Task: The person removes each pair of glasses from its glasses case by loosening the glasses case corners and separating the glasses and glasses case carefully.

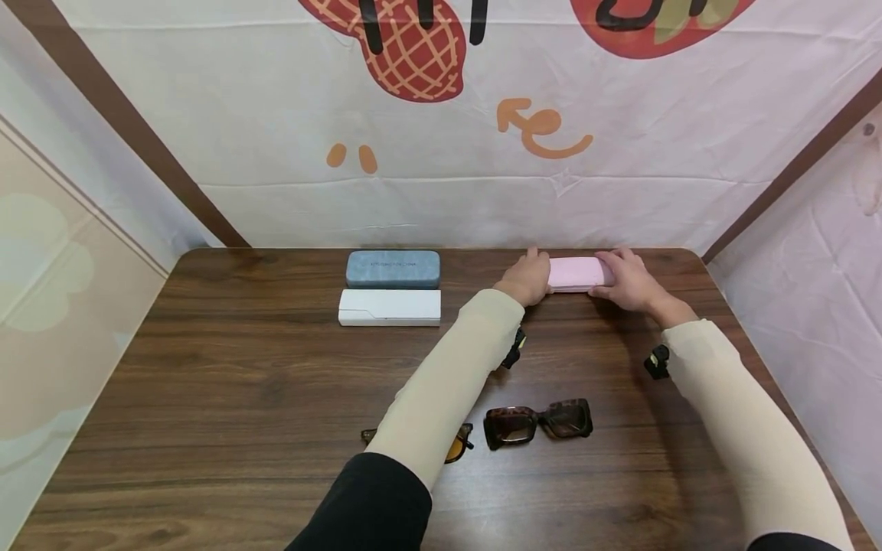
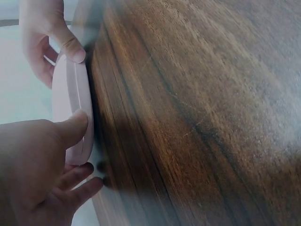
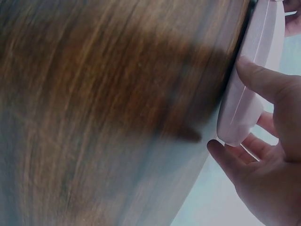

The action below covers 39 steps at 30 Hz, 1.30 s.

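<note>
A pink glasses case [image 1: 577, 274] lies at the back right of the table, its lid down. My left hand [image 1: 527, 277] grips its left end, thumb on the front side in the left wrist view. At the other end my right hand [image 1: 630, 282] holds the case, with the thumb [image 3: 256, 75] against its front face and fingers round the back and end. Nearer me lie tortoiseshell sunglasses [image 1: 537, 422]. A second pair of glasses [image 1: 460, 444], with an amber lens, is partly hidden under my left forearm.
At the back left a blue glasses case [image 1: 393, 269] stands right behind a white glasses case [image 1: 389, 308]. The wooden table [image 1: 241, 398] ends at a printed cloth wall [image 1: 448, 214] close behind the cases.
</note>
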Each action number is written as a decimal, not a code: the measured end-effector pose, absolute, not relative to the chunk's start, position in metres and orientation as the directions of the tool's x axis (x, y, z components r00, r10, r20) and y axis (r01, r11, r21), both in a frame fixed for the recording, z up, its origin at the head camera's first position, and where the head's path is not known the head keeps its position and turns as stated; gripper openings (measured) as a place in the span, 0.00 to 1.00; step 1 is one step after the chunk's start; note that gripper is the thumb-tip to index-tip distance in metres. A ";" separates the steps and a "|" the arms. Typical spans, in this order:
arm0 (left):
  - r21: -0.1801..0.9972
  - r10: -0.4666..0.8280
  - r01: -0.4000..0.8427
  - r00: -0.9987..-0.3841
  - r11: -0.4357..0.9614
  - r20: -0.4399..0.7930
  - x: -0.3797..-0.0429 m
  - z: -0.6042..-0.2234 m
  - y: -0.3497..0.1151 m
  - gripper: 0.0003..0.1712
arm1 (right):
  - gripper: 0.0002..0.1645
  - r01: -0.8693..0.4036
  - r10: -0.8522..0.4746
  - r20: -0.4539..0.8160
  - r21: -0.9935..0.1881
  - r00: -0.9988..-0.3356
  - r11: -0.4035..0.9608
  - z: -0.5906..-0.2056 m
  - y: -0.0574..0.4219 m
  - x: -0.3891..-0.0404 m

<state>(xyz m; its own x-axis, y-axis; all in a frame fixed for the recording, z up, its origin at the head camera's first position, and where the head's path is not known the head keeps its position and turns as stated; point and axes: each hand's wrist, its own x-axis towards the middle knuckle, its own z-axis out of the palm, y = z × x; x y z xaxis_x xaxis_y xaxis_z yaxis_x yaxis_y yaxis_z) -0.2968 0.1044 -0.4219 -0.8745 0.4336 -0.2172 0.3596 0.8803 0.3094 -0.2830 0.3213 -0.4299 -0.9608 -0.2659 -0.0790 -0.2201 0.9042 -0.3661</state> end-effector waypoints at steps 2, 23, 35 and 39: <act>0.309 0.443 0.368 -0.869 0.877 -0.223 -0.298 -0.423 0.105 0.32 | 0.44 -0.235 -0.286 -0.078 -0.388 -0.955 0.891 -0.431 0.322 -0.283; 0.268 0.505 0.452 -0.844 0.851 -0.179 -0.298 -0.420 0.096 0.26 | 0.44 -0.216 -0.279 -0.103 -0.406 -0.955 0.888 -0.425 0.323 -0.283; 0.258 0.601 0.549 -0.771 0.795 -0.211 -0.297 -0.398 0.077 0.36 | 0.46 -0.217 -0.281 -0.098 -0.417 -0.955 0.883 -0.412 0.318 -0.277; 0.268 0.627 0.572 -0.749 0.775 -0.214 -0.295 -0.394 0.069 0.38 | 0.45 -0.239 -0.298 -0.082 -0.418 -0.951 0.876 -0.409 0.316 -0.274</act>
<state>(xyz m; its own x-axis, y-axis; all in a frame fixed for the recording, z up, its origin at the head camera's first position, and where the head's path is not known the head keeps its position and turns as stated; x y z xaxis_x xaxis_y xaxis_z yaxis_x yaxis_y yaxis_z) -0.2954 0.0692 -0.3945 -0.7488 0.6272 -0.2143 0.5724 0.7750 0.2679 -0.2743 0.3161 -0.4090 -0.9509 -0.2985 -0.0819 -0.2391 0.8763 -0.4182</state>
